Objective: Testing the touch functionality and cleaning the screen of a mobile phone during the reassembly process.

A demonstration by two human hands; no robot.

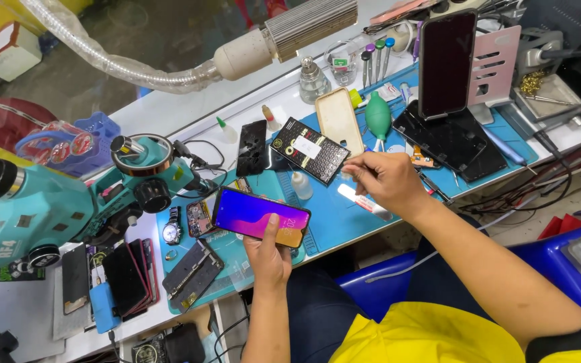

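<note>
The left hand [268, 259] holds a lit smartphone [261, 217] from below, thumb laid across its glowing screen, fingers wrapped behind. The phone's long axis runs left to right, tilted slightly down toward the right, above the blue work mat [344, 215] on the surface. The right hand [386, 180] hovers up and to the right of the phone, nearer the beige phone case [339, 121]; its fingers are pinched narrow, on what cannot be told. A small clear bottle [300, 185] stands between phone and right hand; its contents are unclear.
</note>
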